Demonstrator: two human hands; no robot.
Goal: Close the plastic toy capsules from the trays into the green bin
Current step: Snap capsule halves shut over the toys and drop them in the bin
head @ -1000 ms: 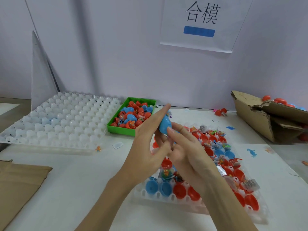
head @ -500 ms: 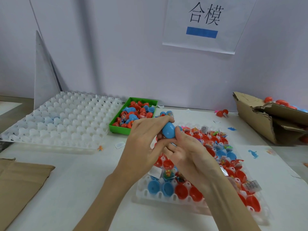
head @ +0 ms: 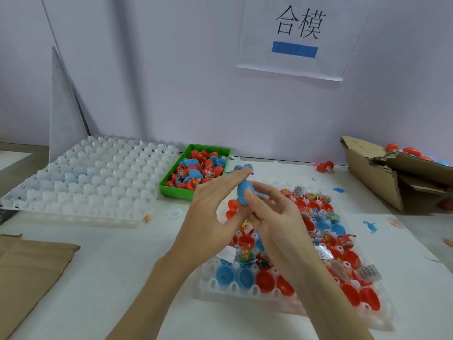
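A blue capsule point(head: 243, 192) is held above the table between both hands. My left hand point(head: 215, 214) lies with straight fingers pressed against its left side. My right hand point(head: 277, 222) pinches it, thumb on its front. Below them a clear tray point(head: 213, 287) holds several open red and blue capsule halves and small wrapped toys. The green bin point(head: 169, 188), just behind and to the left of my hands, holds several red and blue capsules.
An empty white cell tray point(head: 93, 177) sits at the left. A torn cardboard box point(head: 382, 177) with red capsules stands at the right. Brown cardboard point(head: 29, 271) lies near left. A loose red capsule point(head: 324, 166) and a blue toy dinosaur point(head: 371, 227) lie on the table.
My left fingers, curled over the blue capsule half a second ago, have straightened against it. The capsule stays between both hands at about the same place.
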